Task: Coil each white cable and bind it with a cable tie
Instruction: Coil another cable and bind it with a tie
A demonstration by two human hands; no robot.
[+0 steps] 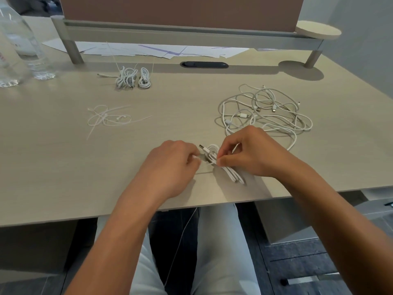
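Coiled white cable (221, 165) lies on the desk (63, 167) near its front edge, between both hands. The right hand (253, 154) pinches the cable tie (209, 163) at the bundle's middle with thumb and forefinger. The left hand (170, 167), just left of that pinch, grips the tie's free end with curled fingers. The USB plug (203, 148) projects just above the pinch. Loose white cables (265, 111) lie in a tangle beyond the right hand. Spare cable ties (110, 118) lie well beyond the left hand; finished bundles (133, 78) lie farther back.
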